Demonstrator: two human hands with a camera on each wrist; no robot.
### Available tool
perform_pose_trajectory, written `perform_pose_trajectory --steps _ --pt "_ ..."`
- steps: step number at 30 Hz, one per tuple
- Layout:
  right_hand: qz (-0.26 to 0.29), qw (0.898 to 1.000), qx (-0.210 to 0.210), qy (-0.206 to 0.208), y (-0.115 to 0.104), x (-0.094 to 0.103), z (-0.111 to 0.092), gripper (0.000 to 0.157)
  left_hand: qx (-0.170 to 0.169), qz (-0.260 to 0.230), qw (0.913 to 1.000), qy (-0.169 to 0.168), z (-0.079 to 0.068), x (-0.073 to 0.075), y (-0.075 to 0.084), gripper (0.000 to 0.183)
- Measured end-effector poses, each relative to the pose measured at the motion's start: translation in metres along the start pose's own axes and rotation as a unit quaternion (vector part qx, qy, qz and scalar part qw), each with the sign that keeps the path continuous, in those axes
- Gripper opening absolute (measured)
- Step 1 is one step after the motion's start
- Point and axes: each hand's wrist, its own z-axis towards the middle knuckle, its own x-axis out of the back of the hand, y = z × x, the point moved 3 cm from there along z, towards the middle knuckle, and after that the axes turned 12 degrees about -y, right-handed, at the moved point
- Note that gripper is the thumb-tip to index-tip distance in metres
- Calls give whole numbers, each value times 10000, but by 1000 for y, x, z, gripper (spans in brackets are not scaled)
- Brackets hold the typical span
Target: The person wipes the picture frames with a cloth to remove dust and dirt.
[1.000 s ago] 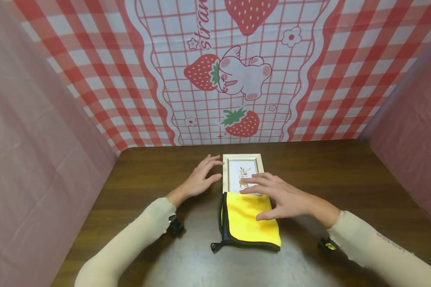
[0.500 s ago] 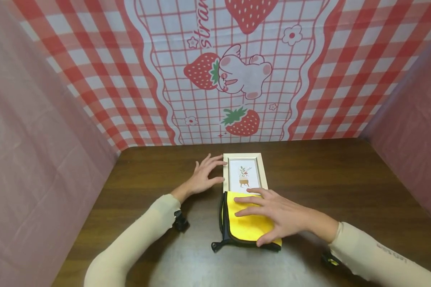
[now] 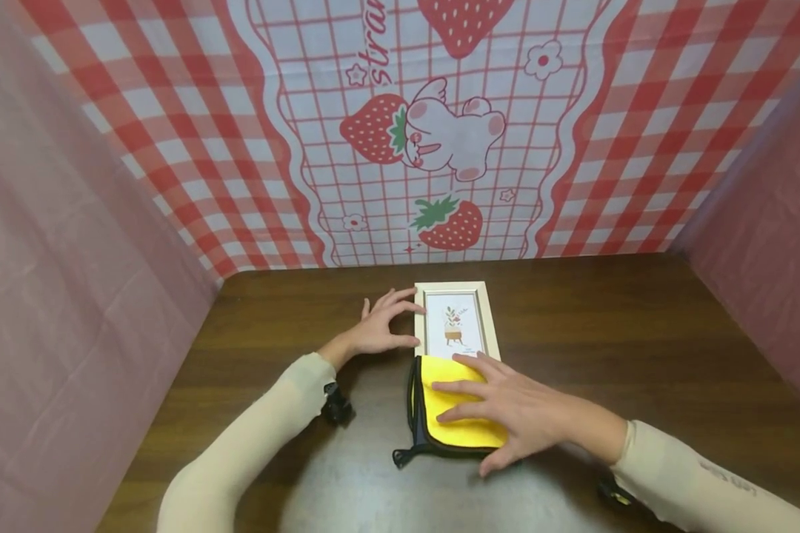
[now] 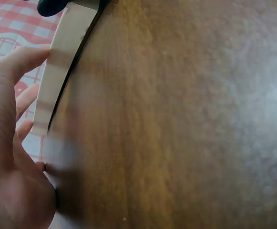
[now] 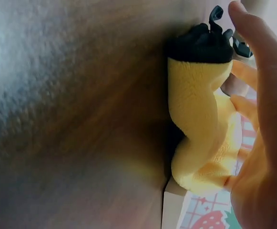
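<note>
A pale wooden picture frame (image 3: 462,322) with a potted-plant print lies flat near the back of the table. Along its left edge rests my left hand (image 3: 380,327), the fingertips and thumb at the rim. In the left wrist view, a finger touches the side of the frame (image 4: 64,57). A folded yellow cloth (image 3: 463,437) with black edging and a loop lies against the frame's near end, covering its lower part. Over the cloth my right hand (image 3: 527,414) is spread. In the right wrist view, fingertips touch the bulging cloth (image 5: 193,90); the palm stays off it.
The dark wooden table (image 3: 607,318) extends to both sides. Behind it hangs a red-checked strawberry curtain (image 3: 493,155), with pink cloth walls (image 3: 67,266) at the sides. Small black wrist devices (image 3: 336,405) sit under both sleeves.
My right hand has drawn back from over the frame onto the cloth, uncovering the print. My left hand has shifted slightly right, closer against the frame's left edge.
</note>
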Motion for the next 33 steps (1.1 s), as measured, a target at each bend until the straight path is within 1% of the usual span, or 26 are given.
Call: perform_pose_trajectory --steps 2,6,11,16,19,20,22,24,26,29,33 --pt "-251 9996 90 36 -2 -2 0 77 36 -25 10000 -1 2 -1 -5 60" --pt "-506 9986 176 -13 -4 -4 1 77 160 -165 9997 -119 1 0 -1 58" --pt "-414 9986 115 -304 -5 -6 2 74 228 -262 9989 -322 -4 5 12 56" --pt "-314 9981 36 -534 -6 -5 6 64 334 -231 9983 -413 -4 6 15 55" --pt "-474 9971 70 -585 -7 -5 9 61 354 -244 9981 -436 -4 6 15 54" --pt "-602 9966 121 -548 -7 -5 10 61 353 -252 9981 -446 -4 6 15 54" --pt "-922 9947 290 -349 -7 -5 11 61 340 -273 9980 -462 -4 6 16 54" --pt "-1252 9909 482 -38 -7 -5 13 60 307 -286 9981 -459 -4 6 16 54" --pt "-1432 9874 630 255 -6 -4 14 58 263 -303 9982 -448 -4 7 17 54" --pt "-1440 9856 743 490 -4 -4 15 55 224 -308 9983 -441 -4 7 17 53" --pt "-1308 9867 775 568 -3 -5 16 52 215 -310 9982 -457 -3 6 14 52"
